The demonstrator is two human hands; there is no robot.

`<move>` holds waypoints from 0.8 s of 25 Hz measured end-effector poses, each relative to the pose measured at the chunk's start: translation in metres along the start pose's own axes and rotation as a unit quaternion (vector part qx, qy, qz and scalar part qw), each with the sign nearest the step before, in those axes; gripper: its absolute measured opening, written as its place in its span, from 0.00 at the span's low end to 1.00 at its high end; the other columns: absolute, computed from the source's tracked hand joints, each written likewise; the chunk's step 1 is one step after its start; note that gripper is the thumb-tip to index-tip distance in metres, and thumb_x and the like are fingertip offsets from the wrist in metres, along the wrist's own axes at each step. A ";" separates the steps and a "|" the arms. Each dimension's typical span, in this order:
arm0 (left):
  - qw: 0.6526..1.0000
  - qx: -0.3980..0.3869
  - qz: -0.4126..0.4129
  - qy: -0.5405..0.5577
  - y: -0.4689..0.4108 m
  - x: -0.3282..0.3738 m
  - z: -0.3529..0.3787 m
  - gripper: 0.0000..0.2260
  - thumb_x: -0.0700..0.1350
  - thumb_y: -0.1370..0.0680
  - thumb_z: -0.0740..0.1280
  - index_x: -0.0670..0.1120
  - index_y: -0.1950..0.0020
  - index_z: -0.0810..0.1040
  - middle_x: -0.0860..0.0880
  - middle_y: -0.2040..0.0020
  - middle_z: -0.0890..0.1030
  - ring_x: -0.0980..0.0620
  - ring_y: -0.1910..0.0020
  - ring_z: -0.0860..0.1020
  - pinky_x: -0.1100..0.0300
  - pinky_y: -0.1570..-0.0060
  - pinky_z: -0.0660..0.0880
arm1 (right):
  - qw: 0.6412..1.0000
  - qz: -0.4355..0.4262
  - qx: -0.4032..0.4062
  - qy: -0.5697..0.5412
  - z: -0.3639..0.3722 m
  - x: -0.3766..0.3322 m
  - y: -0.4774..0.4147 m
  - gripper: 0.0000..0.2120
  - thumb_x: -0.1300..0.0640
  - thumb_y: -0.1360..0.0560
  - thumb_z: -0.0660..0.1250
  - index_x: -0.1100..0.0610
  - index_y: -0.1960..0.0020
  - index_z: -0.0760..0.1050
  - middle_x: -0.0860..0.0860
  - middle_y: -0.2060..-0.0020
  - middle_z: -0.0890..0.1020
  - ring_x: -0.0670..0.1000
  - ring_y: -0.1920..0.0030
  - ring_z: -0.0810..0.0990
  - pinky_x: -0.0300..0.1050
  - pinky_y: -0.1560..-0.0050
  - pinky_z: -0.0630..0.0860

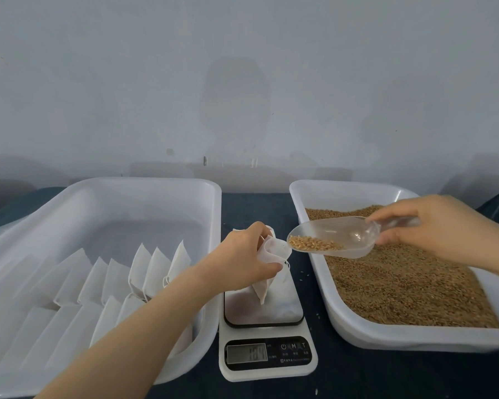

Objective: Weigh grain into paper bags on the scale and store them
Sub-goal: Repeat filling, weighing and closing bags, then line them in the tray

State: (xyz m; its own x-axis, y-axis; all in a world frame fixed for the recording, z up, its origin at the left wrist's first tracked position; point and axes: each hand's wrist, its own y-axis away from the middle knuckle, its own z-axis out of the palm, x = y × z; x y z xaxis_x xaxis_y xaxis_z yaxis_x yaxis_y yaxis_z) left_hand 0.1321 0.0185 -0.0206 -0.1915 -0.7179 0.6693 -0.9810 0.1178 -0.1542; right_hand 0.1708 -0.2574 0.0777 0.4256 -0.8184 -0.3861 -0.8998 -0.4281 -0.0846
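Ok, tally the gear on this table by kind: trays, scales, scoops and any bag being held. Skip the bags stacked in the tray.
White trays: 2, the bag tray and the grain tray
Scale: 1
Clear scoop: 1
Held paper bag: 1
Total: 5
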 end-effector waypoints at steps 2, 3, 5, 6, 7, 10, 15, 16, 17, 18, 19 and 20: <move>1.000 -0.003 -0.001 0.003 0.000 0.001 0.000 0.20 0.55 0.27 0.71 0.57 0.43 0.63 0.61 0.53 0.73 0.59 0.58 0.75 0.74 0.67 0.70 | 1.000 -0.014 -0.002 0.021 0.000 -0.006 -0.006 0.13 0.41 0.39 0.71 0.33 0.55 0.76 0.30 0.61 0.79 0.32 0.57 0.75 0.33 0.57 0.67; 1.000 -0.004 -0.001 0.004 0.001 0.001 -0.001 0.19 0.55 0.27 0.71 0.57 0.44 0.63 0.63 0.54 0.72 0.60 0.58 0.75 0.74 0.68 0.69 | 0.999 -0.022 -0.001 0.034 0.001 -0.008 -0.009 0.14 0.40 0.40 0.70 0.33 0.55 0.75 0.30 0.59 0.79 0.32 0.57 0.75 0.31 0.59 0.65; 1.000 -0.004 -0.001 0.006 0.001 0.002 -0.001 0.19 0.55 0.27 0.71 0.57 0.44 0.63 0.63 0.55 0.72 0.60 0.58 0.75 0.75 0.68 0.69 | 0.998 -0.034 0.001 0.055 0.002 -0.012 -0.015 0.15 0.37 0.41 0.69 0.32 0.55 0.74 0.30 0.58 0.78 0.32 0.55 0.75 0.34 0.57 0.67; 1.000 -0.003 0.000 0.007 0.001 0.001 -0.001 0.19 0.55 0.27 0.71 0.57 0.43 0.63 0.62 0.54 0.73 0.60 0.58 0.75 0.75 0.67 0.70 | 0.997 -0.037 0.003 0.066 0.002 -0.014 -0.017 0.14 0.37 0.41 0.70 0.31 0.56 0.74 0.30 0.58 0.79 0.33 0.55 0.75 0.37 0.55 0.69; 1.000 -0.002 0.001 0.008 0.001 0.001 -0.001 0.19 0.55 0.27 0.71 0.57 0.43 0.64 0.61 0.53 0.74 0.59 0.58 0.75 0.73 0.66 0.70 | 0.996 -0.039 0.008 0.078 0.002 -0.016 -0.019 0.13 0.38 0.40 0.72 0.31 0.56 0.74 0.31 0.57 0.79 0.34 0.54 0.76 0.40 0.52 0.70; 1.000 0.003 0.000 0.012 -0.001 0.000 0.000 0.18 0.55 0.28 0.71 0.56 0.43 0.66 0.58 0.50 0.77 0.60 0.56 0.76 0.70 0.61 0.75 | 0.990 -0.057 0.035 0.125 0.002 -0.021 -0.025 0.15 0.40 0.37 0.73 0.36 0.50 0.77 0.34 0.53 0.81 0.39 0.52 0.76 0.42 0.47 0.70; 1.000 0.000 -0.013 0.021 -0.001 0.003 -0.001 0.19 0.57 0.28 0.71 0.55 0.44 0.67 0.57 0.49 0.78 0.58 0.55 0.77 0.68 0.59 0.76 | 0.964 -0.114 0.054 0.233 -0.003 -0.040 -0.034 0.21 0.37 0.35 0.70 0.39 0.43 0.77 0.38 0.50 0.82 0.48 0.44 0.76 0.50 0.36 0.67; 1.000 0.000 -0.016 0.024 -0.001 0.003 -0.001 0.19 0.58 0.29 0.71 0.55 0.44 0.67 0.58 0.50 0.77 0.58 0.55 0.77 0.68 0.61 0.75 | 0.957 -0.127 0.058 0.255 -0.005 -0.045 -0.037 0.21 0.37 0.34 0.69 0.39 0.42 0.77 0.39 0.49 0.82 0.48 0.45 0.76 0.48 0.37 0.66; 0.999 0.001 -0.019 0.026 -0.001 0.004 -0.001 0.20 0.58 0.29 0.71 0.55 0.44 0.66 0.59 0.51 0.77 0.58 0.56 0.77 0.69 0.62 0.74 | 0.951 -0.140 0.062 0.270 -0.007 -0.050 -0.038 0.20 0.37 0.33 0.69 0.39 0.43 0.77 0.40 0.49 0.82 0.47 0.47 0.75 0.46 0.38 0.64; 0.999 0.003 -0.023 0.028 -0.001 0.005 -0.002 0.20 0.59 0.29 0.71 0.55 0.44 0.66 0.59 0.52 0.76 0.58 0.56 0.77 0.70 0.63 0.73 | 0.945 -0.152 0.064 0.281 -0.009 -0.054 -0.040 0.19 0.38 0.33 0.69 0.38 0.43 0.77 0.41 0.50 0.82 0.46 0.49 0.75 0.45 0.40 0.61; 0.999 0.006 -0.028 0.030 0.000 0.006 -0.002 0.20 0.59 0.30 0.71 0.55 0.44 0.67 0.59 0.52 0.76 0.58 0.57 0.77 0.69 0.64 0.73 | 0.940 -0.164 0.064 0.293 -0.011 -0.058 -0.041 0.18 0.38 0.32 0.69 0.38 0.43 0.77 0.41 0.51 0.82 0.47 0.49 0.75 0.45 0.41 0.60; 0.999 0.010 -0.033 0.031 0.000 0.005 -0.002 0.21 0.59 0.30 0.71 0.54 0.44 0.67 0.58 0.52 0.76 0.57 0.57 0.76 0.68 0.63 0.73 | 0.933 -0.174 0.062 0.308 -0.012 -0.063 -0.043 0.17 0.38 0.32 0.68 0.38 0.44 0.77 0.41 0.51 0.82 0.47 0.49 0.75 0.45 0.41 0.59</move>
State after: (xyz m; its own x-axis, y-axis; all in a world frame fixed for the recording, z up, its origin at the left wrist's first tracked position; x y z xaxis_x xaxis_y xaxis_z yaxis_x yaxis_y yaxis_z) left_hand 0.1312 0.0162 -0.0151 -0.1278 -0.6797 0.7222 -0.9909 0.0569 -0.1218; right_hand 0.1838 -0.1924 0.1167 0.6342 -0.7198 0.2823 -0.6851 -0.6924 -0.2264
